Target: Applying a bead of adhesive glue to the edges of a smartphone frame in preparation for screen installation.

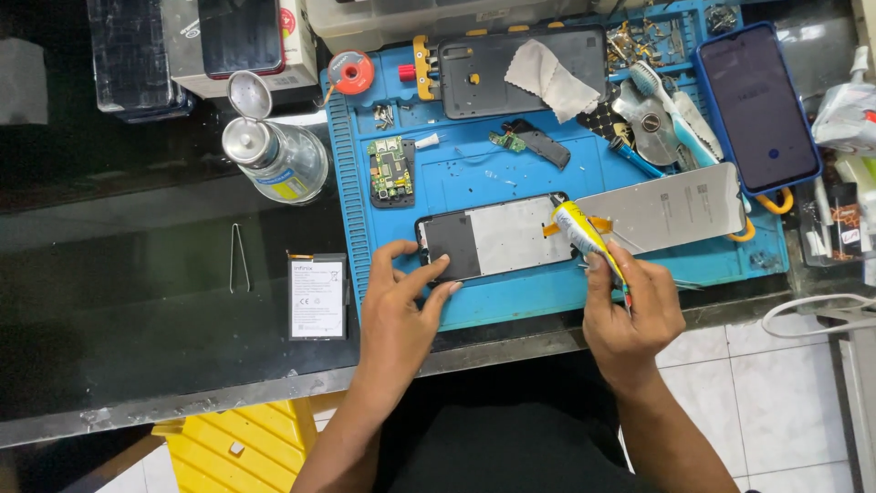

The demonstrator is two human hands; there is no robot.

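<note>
Head view, everything placed rel. to the blue silicone repair mat (474, 178).

The opened black phone frame with its pale inner plate (497, 237) lies flat near the mat's front edge, about centre. Left hand (401, 306) rests at the frame's left end, thumb and forefinger pinching its lower-left corner, other fingers curled loose on the mat. Right hand (630, 306) sits at the mat's front-right, fingers pressed together around a small yellow-and-white adhesive tube (584, 233), nozzle tilted up-left and touching the frame's top-right corner.

To do it well, imo: keep the frame pinned w/ the left hand so it can't slide, squeeze lightly, run a thin even line along the edge only, keep glue off the inner plate.

A grey rectangular display panel (671, 208) lies just right of the frame, on the mat. A flat black-and-white battery (318, 297) lies off the mat's left side, on the dark bench. A round clear solvent bottle (278, 155) stands off the mat's upper-left.
</note>
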